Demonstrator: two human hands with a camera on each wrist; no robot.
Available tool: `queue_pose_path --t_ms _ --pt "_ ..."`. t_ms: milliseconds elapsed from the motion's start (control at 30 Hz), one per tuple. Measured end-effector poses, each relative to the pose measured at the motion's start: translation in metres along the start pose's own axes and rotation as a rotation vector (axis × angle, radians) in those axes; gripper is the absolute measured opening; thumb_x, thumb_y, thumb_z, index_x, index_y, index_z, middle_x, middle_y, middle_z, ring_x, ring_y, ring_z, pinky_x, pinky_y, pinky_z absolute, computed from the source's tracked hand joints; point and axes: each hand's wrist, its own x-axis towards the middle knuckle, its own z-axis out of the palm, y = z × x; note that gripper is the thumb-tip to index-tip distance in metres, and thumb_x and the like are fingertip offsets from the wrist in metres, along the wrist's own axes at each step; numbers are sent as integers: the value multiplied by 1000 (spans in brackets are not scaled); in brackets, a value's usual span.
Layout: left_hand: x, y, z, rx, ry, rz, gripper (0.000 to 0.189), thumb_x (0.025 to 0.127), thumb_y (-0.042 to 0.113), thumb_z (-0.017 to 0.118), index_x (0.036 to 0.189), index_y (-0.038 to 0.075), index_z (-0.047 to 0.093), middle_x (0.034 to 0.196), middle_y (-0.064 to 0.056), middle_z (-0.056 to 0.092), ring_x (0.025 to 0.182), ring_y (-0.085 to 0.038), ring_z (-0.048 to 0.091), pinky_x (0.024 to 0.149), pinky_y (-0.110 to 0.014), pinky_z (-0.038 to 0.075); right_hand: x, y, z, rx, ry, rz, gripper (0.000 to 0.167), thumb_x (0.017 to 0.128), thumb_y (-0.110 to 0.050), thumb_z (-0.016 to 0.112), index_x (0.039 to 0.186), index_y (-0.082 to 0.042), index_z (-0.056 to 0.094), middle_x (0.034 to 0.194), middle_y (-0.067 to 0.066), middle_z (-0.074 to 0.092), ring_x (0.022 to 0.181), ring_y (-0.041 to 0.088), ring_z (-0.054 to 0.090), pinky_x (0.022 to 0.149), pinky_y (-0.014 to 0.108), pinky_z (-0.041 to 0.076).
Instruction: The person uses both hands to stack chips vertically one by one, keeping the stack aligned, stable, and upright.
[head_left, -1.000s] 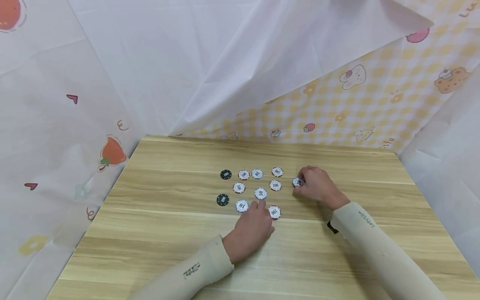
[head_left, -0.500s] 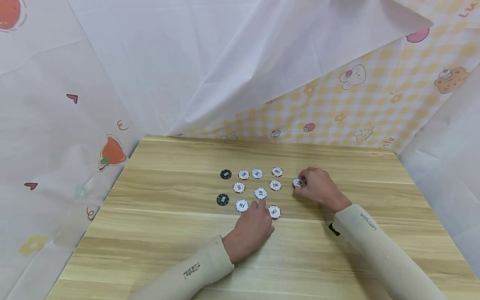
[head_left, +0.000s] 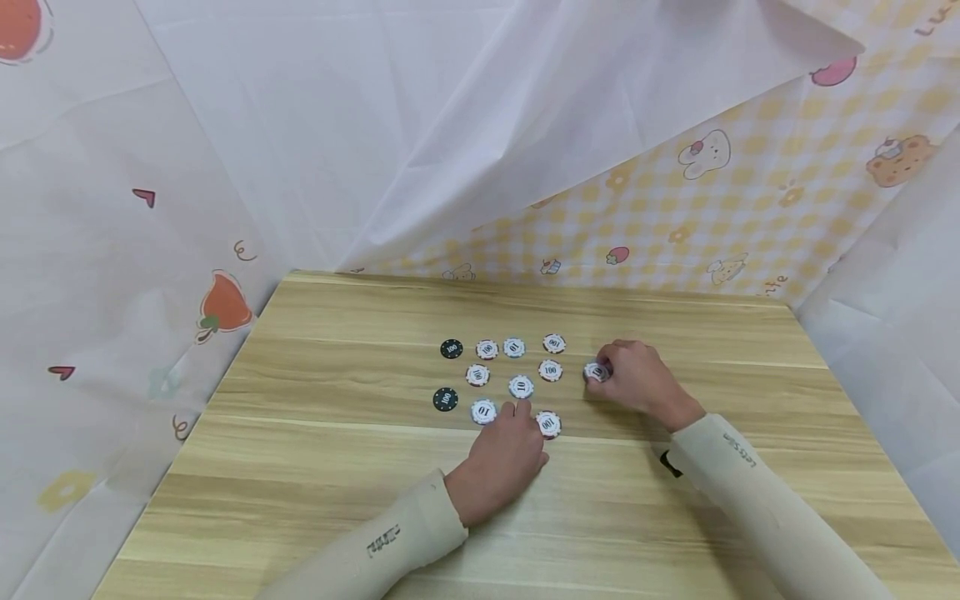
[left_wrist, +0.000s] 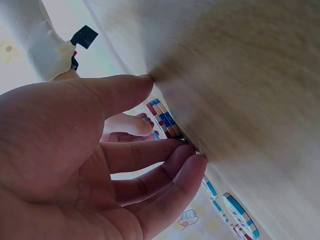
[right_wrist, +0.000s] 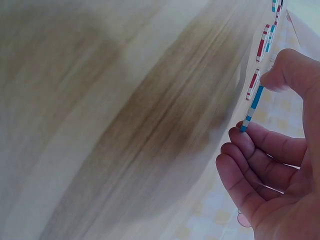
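In the head view my right hand (head_left: 637,379) is at the right of a spread of poker chips. It pinches a blue-and-white poker chip (head_left: 596,372) marked 10 by its edge. The right wrist view shows that same chip (right_wrist: 253,107) between thumb and fingertips. My left hand (head_left: 501,458) rests on the tabletop, its fingertips between a blue-edged 10 chip (head_left: 483,411) and a red-edged 100 chip (head_left: 548,424). In the left wrist view nothing lies between the left thumb and the loosely bent fingers (left_wrist: 192,170).
Two black 100 chips (head_left: 446,399) lie at the left of the spread. Several red-edged chips, such as one (head_left: 551,371), and blue-edged chips, such as one (head_left: 521,387), lie flat on the wooden table (head_left: 337,475). White and patterned sheets (head_left: 420,100) hang around the table.
My right hand has shifted slightly toward the near side of the table with the blue-and-white poker chip in its pinch. My left hand and the other chips stay put.
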Motion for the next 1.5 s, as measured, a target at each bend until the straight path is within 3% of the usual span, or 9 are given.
queue_pose_path --t_ms 800,1033,1500 --pt "0 0 1 12 -2 0 42 103 48 76 108 7 84 106 -8 64 90 -18 60 66 -22 58 -13 -7 3 4 -5 -55 31 85 -27 83 97 1 76 82 0 65 71 15 57 64 34 53" --pt "0 0 2 86 11 14 42 103 51 74 103 10 84 102 -6 65 88 -17 60 66 -22 56 -17 -10 5 -7 25 -102 29 82 -26 82 94 0 75 80 -2 65 70 13 58 64 34 55" --pt "1 1 3 71 8 12 42 104 50 74 104 9 84 103 -6 64 89 -18 60 66 -22 56 -23 -18 8 -25 65 -161 30 85 -30 86 95 -4 77 85 1 71 73 11 61 66 35 56"
